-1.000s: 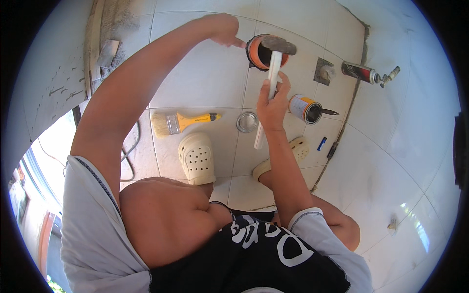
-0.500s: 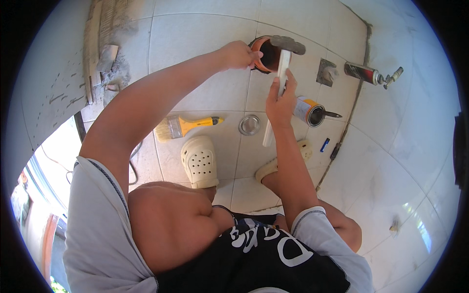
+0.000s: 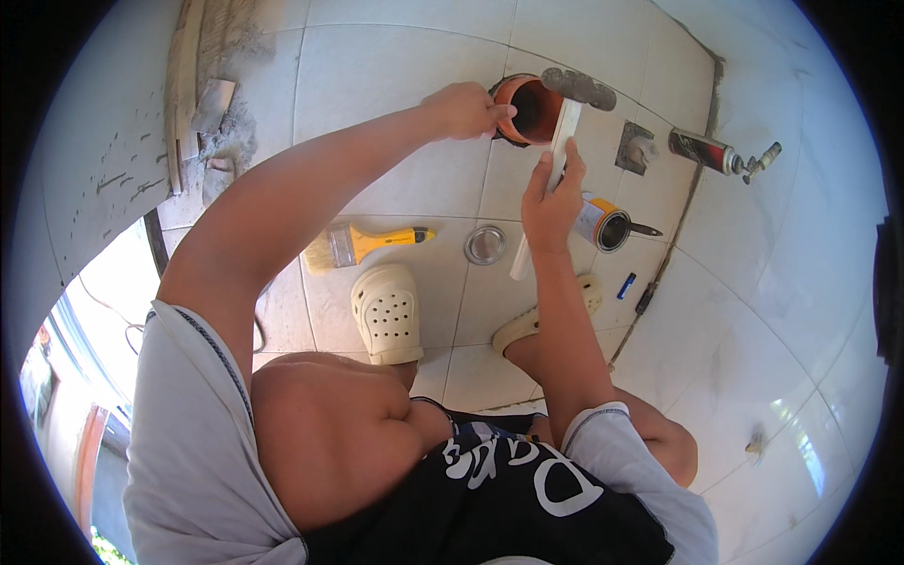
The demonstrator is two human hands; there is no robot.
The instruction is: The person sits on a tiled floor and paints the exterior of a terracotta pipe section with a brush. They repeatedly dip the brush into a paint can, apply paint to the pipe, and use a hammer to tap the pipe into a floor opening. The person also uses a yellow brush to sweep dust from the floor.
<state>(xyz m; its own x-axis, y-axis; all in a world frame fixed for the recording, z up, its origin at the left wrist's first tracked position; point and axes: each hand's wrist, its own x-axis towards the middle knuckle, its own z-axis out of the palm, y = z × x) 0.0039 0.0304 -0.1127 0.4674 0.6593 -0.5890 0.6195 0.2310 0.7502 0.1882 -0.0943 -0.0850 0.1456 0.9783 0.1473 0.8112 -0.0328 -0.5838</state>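
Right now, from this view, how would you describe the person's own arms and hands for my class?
Both arms wear short, loose, pale grey sleeves with dark stitching near the hem. Below them, the left forearm and right forearm are bare, with no watch or bracelet visible. The left fingers and right fingers are ungloved.

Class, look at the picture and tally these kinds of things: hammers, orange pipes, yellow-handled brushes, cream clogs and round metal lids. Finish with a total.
Hammers: 1
Orange pipes: 1
Yellow-handled brushes: 1
Cream clogs: 2
Round metal lids: 1
Total: 6
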